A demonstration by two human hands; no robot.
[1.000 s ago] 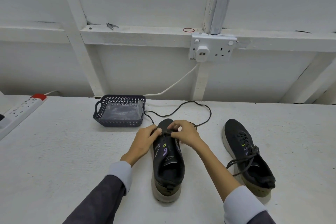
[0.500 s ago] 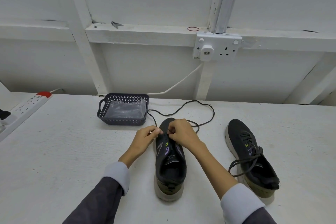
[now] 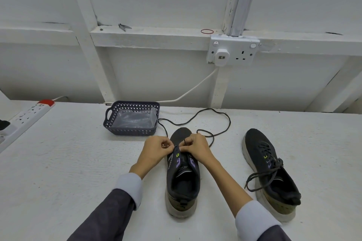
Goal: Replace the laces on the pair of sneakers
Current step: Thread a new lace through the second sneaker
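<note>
Sneaker [image 3: 183,182] sits near table [image 3: 78,162] front edge. Left hand [image 3: 156,150] and right hand [image 3: 195,147], fingers curled, pinch lace [image 3: 213,109] over its toe-end eyelets; slack loops toward far edge.

Table [image 3: 68,162] left lies open — basket [image 3: 133,132] ahead, looped lace [image 3: 230,123] and laced sneaker [image 3: 260,148] right.

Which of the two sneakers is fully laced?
The right sneaker, which no hand touches: its lace criss-crosses the front and is tied. The middle sneaker, under the left hand and right hand, has bare eyelets.
</note>
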